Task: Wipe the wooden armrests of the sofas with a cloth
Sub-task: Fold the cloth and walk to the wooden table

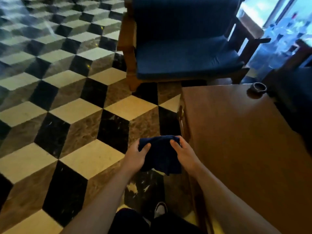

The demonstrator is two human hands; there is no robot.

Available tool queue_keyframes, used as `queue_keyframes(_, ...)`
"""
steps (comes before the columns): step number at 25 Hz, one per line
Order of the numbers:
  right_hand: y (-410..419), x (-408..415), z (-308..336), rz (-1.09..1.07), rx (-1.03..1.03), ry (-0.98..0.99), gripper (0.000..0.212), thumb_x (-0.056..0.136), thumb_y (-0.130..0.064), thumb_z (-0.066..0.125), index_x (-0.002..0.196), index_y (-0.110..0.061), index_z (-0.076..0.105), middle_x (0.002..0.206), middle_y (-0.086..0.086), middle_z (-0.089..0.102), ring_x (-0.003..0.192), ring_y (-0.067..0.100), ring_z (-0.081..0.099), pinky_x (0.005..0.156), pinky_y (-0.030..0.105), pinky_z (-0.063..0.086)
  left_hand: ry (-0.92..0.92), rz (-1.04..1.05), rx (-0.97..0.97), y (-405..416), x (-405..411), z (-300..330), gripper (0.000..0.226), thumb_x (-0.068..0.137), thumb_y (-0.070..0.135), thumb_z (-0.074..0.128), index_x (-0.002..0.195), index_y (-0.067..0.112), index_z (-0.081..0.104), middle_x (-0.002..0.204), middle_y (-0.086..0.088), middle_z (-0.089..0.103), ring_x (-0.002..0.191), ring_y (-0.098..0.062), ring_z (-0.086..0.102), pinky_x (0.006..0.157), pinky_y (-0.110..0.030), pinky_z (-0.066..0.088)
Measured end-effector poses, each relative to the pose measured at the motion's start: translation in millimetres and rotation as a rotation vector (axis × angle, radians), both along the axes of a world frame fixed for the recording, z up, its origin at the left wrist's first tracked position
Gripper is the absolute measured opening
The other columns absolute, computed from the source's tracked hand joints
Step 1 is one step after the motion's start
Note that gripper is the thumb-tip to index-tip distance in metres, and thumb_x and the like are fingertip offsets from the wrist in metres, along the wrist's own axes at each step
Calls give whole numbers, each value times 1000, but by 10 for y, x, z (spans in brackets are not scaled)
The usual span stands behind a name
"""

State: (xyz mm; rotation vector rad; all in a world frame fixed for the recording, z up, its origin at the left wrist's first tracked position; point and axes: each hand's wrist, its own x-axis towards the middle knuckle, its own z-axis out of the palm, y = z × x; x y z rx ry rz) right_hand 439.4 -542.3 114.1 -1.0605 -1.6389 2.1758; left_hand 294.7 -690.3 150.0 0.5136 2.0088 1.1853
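Observation:
A dark blue cloth [160, 156] hangs in front of me at waist height, bunched between both hands. My left hand [135, 156] grips its left edge and my right hand [185, 153] grips its right edge. Ahead stands a sofa [184, 56] with blue cushions and a wooden frame. Its left wooden armrest [129, 31] is lit and in full sight. Its right armrest [249, 33] looks dark against the bright window. Both hands are well short of the sofa, over the floor.
A brown wooden table [244, 141] fills the right side, its corner close to my right hand, with a small round ashtray [257, 87] at its far edge. Another dark seat [297, 92] sits at far right. A cube-patterned tiled floor [67, 107] spreads to the left.

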Motion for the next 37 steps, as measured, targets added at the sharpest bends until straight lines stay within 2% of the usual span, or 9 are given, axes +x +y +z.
queue_keyframes(4,800,-494,-145,-105,-68,-22,19,105,-44,53,111,-35,69,122,6,71,113,24,70,97,49,58,-39,-171,-2,1020,-783,-92,19,103,43,57,117,35,66,113,10,72,102,-12,69,85,-38,60)
queue_keyframes(10,1864,-1234,-328,-461,-109,-111,31,98,-54,59,114,-30,69,116,5,76,107,28,74,91,52,61,-250,-374,5,2590,-1767,-513,13,92,27,76,104,25,72,102,-2,80,86,-14,77,63,-23,59)
queue_keyframes(12,2159,-1442,-267,-606,-148,-153,36,90,-52,73,115,-26,68,110,2,78,99,24,77,79,42,64,-339,-514,-62,3101,-2060,-585,24,90,12,78,111,19,69,110,-9,78,91,-17,77,68,-27,61)
queue_keyframes(15,2486,-1573,-133,-672,-139,-221,50,74,-33,90,117,-26,66,107,-2,79,95,16,77,73,31,63,-379,-713,-184,3731,-2364,-586,40,95,4,70,132,16,60,125,-12,72,110,-29,72,89,-47,61)
queue_keyframes(19,2938,-1729,-245,-799,-161,-265,31,92,-15,76,117,-28,63,116,-1,72,93,12,75,68,25,61,-320,-901,-241,4625,-2542,-663,30,101,7,62,127,23,58,127,-8,69,113,-27,69,98,-50,57)
queue_keyframes(22,3410,-1863,-537,-927,-208,-273,24,101,-14,64,117,-30,60,119,-5,65,98,13,69,61,22,58,-269,-998,-320,5420,-2508,-869,28,103,10,60,127,22,56,124,-5,68,114,-27,67,99,-51,56)
queue_keyframes(27,4170,-2019,-1032,-1210,-333,-244,22,102,-11,60,112,-31,61,120,3,66,101,26,70,83,50,63,-151,-1081,-388,6524,-2420,-1171,23,102,16,61,124,20,56,117,-1,68,106,-22,68,94,-48,59)
queue_keyframes(33,4785,-2223,-1787,-1459,-477,-276,29,95,-1,63,107,-27,60,122,12,67,113,34,66,98,56,55,-44,-1193,-482,7381,-2285,-1959,19,98,14,63,102,33,60,111,-2,72,104,-24,72,93,-49,60)
queue_keyframes(37,4967,-2400,-2609,-1565,-551,-280,31,93,3,64,112,-22,60,123,14,68,112,29,66,101,51,54,-15,-1218,-534,7606,-2317,-2824,17,98,11,63,102,27,62,108,-1,73,105,-25,71,98,-50,57)
